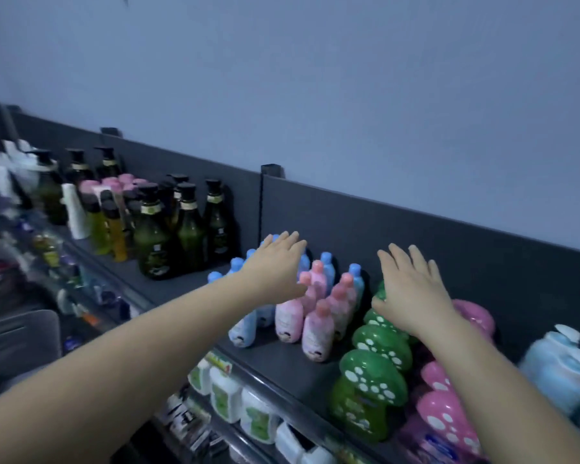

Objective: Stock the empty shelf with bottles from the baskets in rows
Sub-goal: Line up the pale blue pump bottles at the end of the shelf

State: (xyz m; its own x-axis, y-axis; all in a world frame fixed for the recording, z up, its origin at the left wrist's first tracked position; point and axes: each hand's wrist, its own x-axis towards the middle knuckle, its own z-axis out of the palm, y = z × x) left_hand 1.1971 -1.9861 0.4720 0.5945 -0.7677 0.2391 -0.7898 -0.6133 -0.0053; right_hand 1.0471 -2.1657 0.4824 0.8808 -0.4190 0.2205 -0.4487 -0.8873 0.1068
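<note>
Presently both bare arms are extended forward over the shelf [282, 360], palms facing down.

Left hand [277, 262]: fingers straight and close together, thumb spread toward the right, gripping nothing. It sits above the caps of the blue bottles [243, 329]; contact with them cannot be confirmed.

Right hand [412, 289]: fingers straight and slightly fanned, released. The palm is over the far end of the row of green bottles [372, 386], and the thumb lies just beside a green cap.

Between the two hands the pink bottles [315, 333] stand upright in rows. Just right of the right wrist are pink spotted bottles [446, 420]. Well left of the left hand stand dark pump bottles [154, 242]. Below the left forearm, a lower level carries white bottles [225, 396].
</note>
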